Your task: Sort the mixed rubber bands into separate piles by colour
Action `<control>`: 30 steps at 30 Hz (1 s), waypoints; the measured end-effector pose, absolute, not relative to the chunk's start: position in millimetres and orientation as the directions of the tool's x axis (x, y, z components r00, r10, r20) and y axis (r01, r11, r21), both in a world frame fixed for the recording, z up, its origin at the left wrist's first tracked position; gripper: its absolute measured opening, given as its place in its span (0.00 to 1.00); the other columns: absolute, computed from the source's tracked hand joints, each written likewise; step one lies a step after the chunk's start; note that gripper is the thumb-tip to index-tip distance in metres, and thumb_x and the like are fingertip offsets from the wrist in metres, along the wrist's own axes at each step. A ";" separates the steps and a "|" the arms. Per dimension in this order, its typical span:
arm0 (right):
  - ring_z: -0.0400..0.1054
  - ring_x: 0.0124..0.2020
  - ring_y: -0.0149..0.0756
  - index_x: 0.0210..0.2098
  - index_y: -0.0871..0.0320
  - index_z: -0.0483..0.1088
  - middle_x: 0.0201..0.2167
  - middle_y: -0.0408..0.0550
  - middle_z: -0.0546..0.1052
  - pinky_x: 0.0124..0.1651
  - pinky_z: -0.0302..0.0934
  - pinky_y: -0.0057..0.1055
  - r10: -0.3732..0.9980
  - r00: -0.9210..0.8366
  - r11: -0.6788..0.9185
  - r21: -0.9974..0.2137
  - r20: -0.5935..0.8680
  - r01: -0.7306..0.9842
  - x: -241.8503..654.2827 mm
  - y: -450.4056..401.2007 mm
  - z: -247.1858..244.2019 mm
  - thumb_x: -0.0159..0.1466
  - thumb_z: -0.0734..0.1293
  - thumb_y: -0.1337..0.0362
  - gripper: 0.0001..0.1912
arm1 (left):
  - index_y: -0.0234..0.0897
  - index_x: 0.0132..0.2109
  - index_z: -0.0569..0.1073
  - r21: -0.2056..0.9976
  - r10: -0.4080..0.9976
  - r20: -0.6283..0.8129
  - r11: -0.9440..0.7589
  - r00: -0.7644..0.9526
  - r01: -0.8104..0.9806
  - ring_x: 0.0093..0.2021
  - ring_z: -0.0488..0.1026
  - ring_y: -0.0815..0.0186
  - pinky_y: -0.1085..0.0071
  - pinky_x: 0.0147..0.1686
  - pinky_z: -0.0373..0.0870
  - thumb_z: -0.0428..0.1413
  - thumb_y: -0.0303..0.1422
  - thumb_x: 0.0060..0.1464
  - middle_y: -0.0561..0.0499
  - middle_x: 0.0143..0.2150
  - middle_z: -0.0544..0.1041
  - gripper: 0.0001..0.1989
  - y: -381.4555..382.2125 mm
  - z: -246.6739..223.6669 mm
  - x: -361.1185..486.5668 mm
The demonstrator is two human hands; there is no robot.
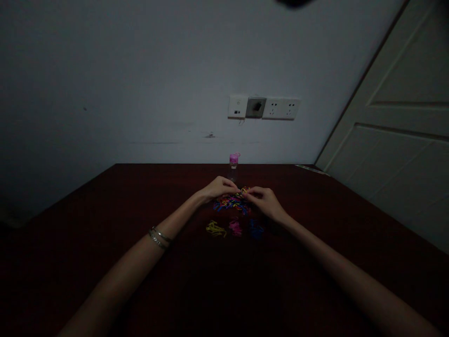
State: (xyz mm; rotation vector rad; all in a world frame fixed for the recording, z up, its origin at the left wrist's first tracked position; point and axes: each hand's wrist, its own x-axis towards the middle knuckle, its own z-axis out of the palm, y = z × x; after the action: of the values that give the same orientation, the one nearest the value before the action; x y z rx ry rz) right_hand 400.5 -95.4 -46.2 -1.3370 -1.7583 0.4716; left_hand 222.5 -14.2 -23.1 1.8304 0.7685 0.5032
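A loose heap of small multicoloured bands [231, 202], which look like rubber bands, lies on the dark red table. My left hand [220, 187] reaches over the heap's far left side, its thumb and fingers pinched together. From the right comes my right hand [265, 201], also pinching, its fingertips close to those of my left hand at the top of the heap. Whatever sits between the fingertips is too small and dark to make out. Nearer to me are three sorted piles: yellow bands [215, 229], pink bands [235, 227] and blue bands [256, 229].
Behind the heap stands a clear bottle with a pink cap [233, 159]. The table [157, 187] meets a pale wall carrying sockets and a switch [264, 108]. A panelled white door [396, 135] is on the right. A flat strip [312, 169] lies at the back right edge.
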 end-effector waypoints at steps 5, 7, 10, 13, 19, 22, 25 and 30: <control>0.67 0.33 0.36 0.32 0.60 0.73 0.31 0.48 0.75 0.36 0.60 0.30 0.925 -0.106 0.353 -0.718 0.366 0.600 424.4 -90.0 -40.4 0.55 0.62 0.55 0.15 | 0.30 0.37 0.74 0.939 0.720 -0.036 -0.213 0.693 0.269 0.16 0.54 0.77 0.76 0.15 0.46 0.56 0.40 0.45 0.56 0.16 0.61 0.16 -10.0 -27.1 218.8; 0.67 0.33 0.36 0.31 0.60 0.73 0.31 0.48 0.75 0.36 0.59 0.29 0.930 -0.132 0.348 -0.709 0.342 0.614 434.3 -88.5 -38.6 0.55 0.63 0.54 0.16 | 0.30 0.37 0.74 0.943 0.715 -0.037 -0.206 0.698 0.260 0.16 0.56 0.77 0.77 0.15 0.46 0.56 0.39 0.45 0.55 0.17 0.63 0.16 -8.3 -28.4 217.9; 0.67 0.33 0.35 0.31 0.61 0.73 0.31 0.47 0.75 0.37 0.59 0.29 0.932 -0.175 0.355 -0.695 0.319 0.625 437.6 -89.8 -36.7 0.55 0.63 0.53 0.16 | 0.29 0.37 0.74 0.946 0.717 -0.031 -0.205 0.696 0.253 0.16 0.57 0.77 0.77 0.15 0.47 0.57 0.40 0.45 0.55 0.18 0.64 0.17 -5.3 -30.9 215.9; 0.66 0.31 0.33 0.31 0.60 0.72 0.30 0.47 0.74 0.34 0.58 0.28 0.908 -0.288 0.420 -0.659 0.305 0.625 421.8 -96.2 -38.0 0.57 0.61 0.54 0.15 | 0.29 0.38 0.74 0.948 0.743 -0.021 -0.198 0.669 0.250 0.16 0.56 0.77 0.77 0.15 0.47 0.58 0.40 0.44 0.55 0.17 0.64 0.18 -1.7 -34.0 213.1; 0.65 0.29 0.30 0.30 0.58 0.72 0.28 0.46 0.73 0.32 0.57 0.26 0.813 -0.507 0.577 -0.522 0.288 0.629 368.5 -115.4 -55.5 0.59 0.61 0.59 0.11 | 0.30 0.38 0.74 0.957 0.779 -0.037 -0.153 0.626 0.246 0.15 0.53 0.78 0.76 0.15 0.47 0.57 0.41 0.44 0.57 0.16 0.60 0.18 2.6 -37.7 209.7; 0.65 0.33 0.31 0.33 0.56 0.73 0.31 0.47 0.73 0.34 0.57 0.25 0.795 -0.526 0.606 -0.450 0.302 0.656 353.3 -125.8 -62.6 0.59 0.62 0.60 0.10 | 0.30 0.37 0.73 0.967 0.773 -0.040 -0.130 0.634 0.220 0.15 0.51 0.78 0.77 0.15 0.45 0.58 0.41 0.43 0.58 0.16 0.57 0.18 3.1 -38.7 209.8; 0.65 0.34 0.30 0.36 0.55 0.72 0.33 0.46 0.72 0.33 0.57 0.24 0.780 -0.547 0.624 -0.441 0.303 0.646 348.7 -132.5 -64.2 0.58 0.63 0.60 0.10 | 0.31 0.36 0.73 0.975 0.769 -0.031 -0.116 0.639 0.188 0.15 0.50 0.78 0.76 0.15 0.44 0.58 0.41 0.43 0.59 0.15 0.56 0.17 3.7 -39.9 210.2; 0.64 0.32 0.31 0.35 0.56 0.72 0.31 0.46 0.72 0.35 0.58 0.26 0.768 -0.514 0.640 -0.503 0.382 0.581 357.7 -123.7 -59.8 0.56 0.65 0.59 0.10 | 0.30 0.35 0.74 0.983 0.759 -0.027 -0.099 0.650 0.156 0.15 0.49 0.79 0.76 0.16 0.43 0.59 0.40 0.42 0.59 0.15 0.56 0.17 5.1 -40.7 210.1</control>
State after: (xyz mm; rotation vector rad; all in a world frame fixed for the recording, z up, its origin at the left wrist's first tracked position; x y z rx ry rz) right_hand 357.7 -123.7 -59.8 -1.0479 -2.2758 0.4198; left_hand 210.1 5.1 -40.7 1.6210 0.7681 0.6018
